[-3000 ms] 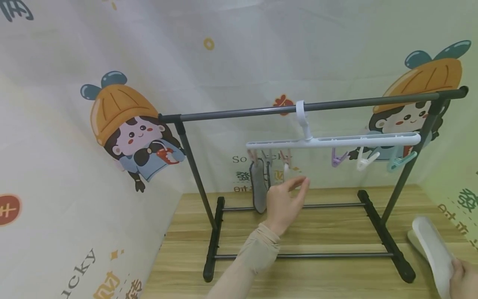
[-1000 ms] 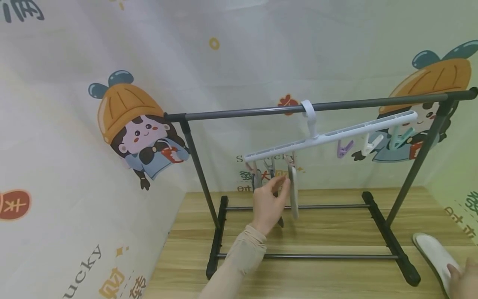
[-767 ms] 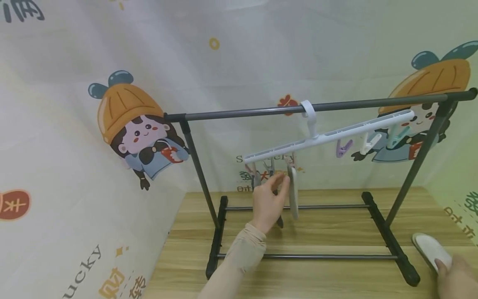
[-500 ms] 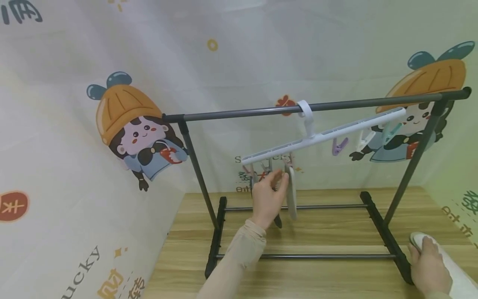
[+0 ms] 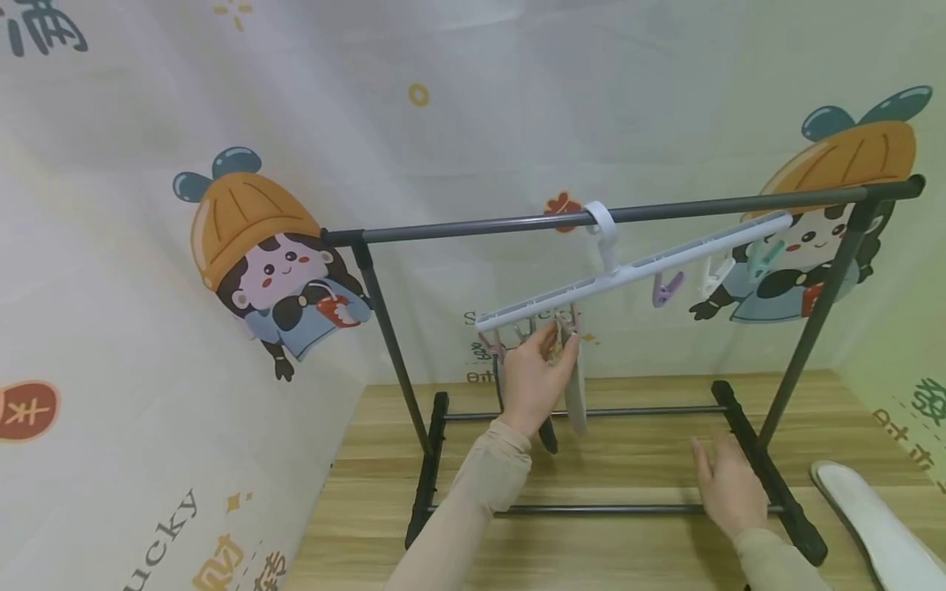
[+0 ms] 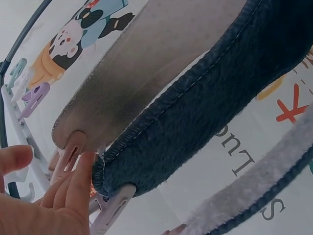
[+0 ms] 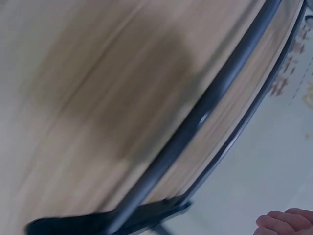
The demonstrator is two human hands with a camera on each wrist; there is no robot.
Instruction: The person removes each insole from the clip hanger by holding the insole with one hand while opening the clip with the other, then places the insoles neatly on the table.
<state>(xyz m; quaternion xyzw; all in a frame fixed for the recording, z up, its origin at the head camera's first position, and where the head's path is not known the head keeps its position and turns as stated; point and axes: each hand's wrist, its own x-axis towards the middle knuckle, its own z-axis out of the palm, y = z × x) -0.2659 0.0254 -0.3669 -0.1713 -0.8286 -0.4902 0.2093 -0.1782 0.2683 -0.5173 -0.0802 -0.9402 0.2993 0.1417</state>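
My left hand (image 5: 530, 382) is raised to a pink clip (image 6: 71, 152) on the white hanger (image 5: 628, 272); its fingers touch beside the clip, thumb apart. From that clip hangs a pale grey insole (image 5: 576, 398). Beside it, in the left wrist view, a dark blue fuzzy insole (image 6: 171, 132) hangs from a grey clip (image 6: 115, 210), then a whitish fuzzy insole (image 6: 249, 186) with a blue edge. The right hand (image 5: 732, 484), holding nothing, is over the rack's lower front bar, fingers loosely extended. A white insole (image 5: 875, 513) lies at the table's right.
The hanger hooks over a black rack's top bar (image 5: 480, 223) and tilts down to the left. Purple (image 5: 668, 289), white (image 5: 715, 277) and teal (image 5: 764, 258) clips hang bare on its right half. The rack's feet (image 5: 791, 513) stand on a wooden table (image 5: 606, 550).
The hanger went from level to tilted, its left end lower. The right hand left the white insole at the right and moved left to the rack. The left hand stays near the pink clip.
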